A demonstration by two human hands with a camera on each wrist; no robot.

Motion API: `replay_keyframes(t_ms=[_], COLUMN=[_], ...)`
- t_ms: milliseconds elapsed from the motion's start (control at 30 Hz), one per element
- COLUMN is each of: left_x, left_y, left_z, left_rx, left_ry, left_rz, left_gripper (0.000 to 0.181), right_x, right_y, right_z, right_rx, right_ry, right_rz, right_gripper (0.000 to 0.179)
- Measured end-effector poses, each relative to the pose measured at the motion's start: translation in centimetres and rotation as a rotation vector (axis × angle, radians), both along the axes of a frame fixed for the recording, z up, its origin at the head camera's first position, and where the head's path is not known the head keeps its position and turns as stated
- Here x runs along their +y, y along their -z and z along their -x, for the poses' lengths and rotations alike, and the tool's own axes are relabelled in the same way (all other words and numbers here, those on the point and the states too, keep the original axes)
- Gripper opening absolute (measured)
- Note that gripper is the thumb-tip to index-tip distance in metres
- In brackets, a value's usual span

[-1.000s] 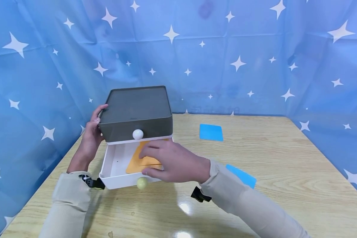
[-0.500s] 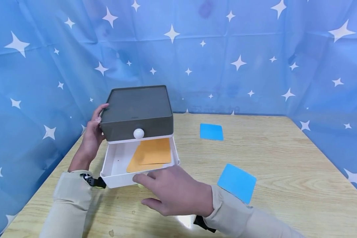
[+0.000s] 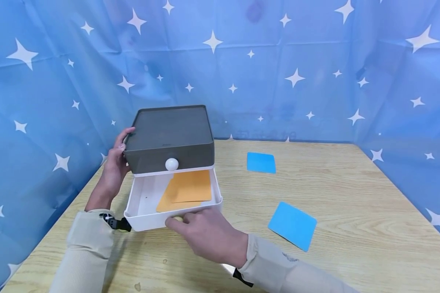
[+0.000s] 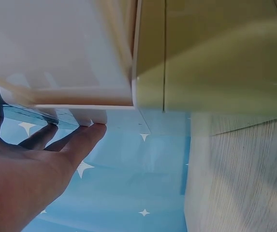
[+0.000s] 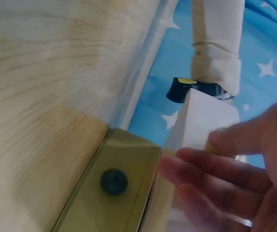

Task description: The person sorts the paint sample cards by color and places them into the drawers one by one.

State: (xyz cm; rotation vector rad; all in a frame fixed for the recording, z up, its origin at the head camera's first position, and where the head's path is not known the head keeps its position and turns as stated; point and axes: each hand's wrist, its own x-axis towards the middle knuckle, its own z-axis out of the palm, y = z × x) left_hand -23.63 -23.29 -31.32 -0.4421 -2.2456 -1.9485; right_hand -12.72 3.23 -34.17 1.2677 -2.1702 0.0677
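A small drawer box with a dark grey top tier (image 3: 170, 130) stands at the left of the table. Its white drawer (image 3: 146, 222) is pulled out, with overlapping orange cards (image 3: 190, 187) inside. My left hand (image 3: 111, 169) steadies the box's left side, extended fingertips touching its wall in the left wrist view. My right hand (image 3: 212, 236) is at the drawer's front and pinches its pale yellow-green knob (image 3: 178, 219), mostly hidden by the fingers. Below, a yellowish lower drawer front (image 5: 133, 154) with a dark round knob (image 5: 114, 182) shows in the right wrist view.
Two blue cards lie on the wooden table (image 3: 352, 195) to the right: one far card (image 3: 261, 162) and one nearer card (image 3: 292, 226). A white knob (image 3: 172, 164) sticks out from the grey tier. Blue star-patterned cloth (image 3: 256, 73) hangs around the table.
My right hand has left the orange cards inside the drawer, come forward over its front edge and taken hold of the knob. The left hand stays on the box's side.
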Motion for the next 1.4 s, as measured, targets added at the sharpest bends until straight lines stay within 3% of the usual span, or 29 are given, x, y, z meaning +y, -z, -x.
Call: replay_keyframes(t_ms=[200, 667, 867, 1033, 1233, 1400], left_x=[0.0, 0.0, -0.2, -0.2, -0.1, -0.1], left_y=[0.0, -0.3, -0.1, -0.1, -0.1, -0.1], left_z=[0.0, 0.1, 0.0, 0.0, 0.0, 0.1], left_rx=[-0.005, -0.027, -0.022, -0.015, -0.016, -0.018], left_ry=[0.004, 0.023, 0.028, 0.028, 0.026, 0.030], left_rz=[-0.007, -0.044, -0.060, -0.056, -0.049, -0.052], left_gripper=[0.056, 0.056, 0.056, 0.056, 0.056, 0.056], right_x=[-0.2, -1.5, -1.8, -1.9, -2.0, -2.0], right_y=[-0.1, 0.1, -0.1, 0.2, 0.7, 1.4], right_z=[1.0, 4.7, 6.2, 7.2, 7.3, 7.0], right_rx=[0.023, 0.031, -0.058, -0.160, -0.167, -0.199], right_ry=[-0.014, 0.081, 0.145, 0.146, 0.171, 0.205], right_rz=[0.047, 0.073, 0.050, 0.066, 0.042, -0.041], right_gripper=[0.025, 0.022, 0.030, 0.042, 0.046, 0.040])
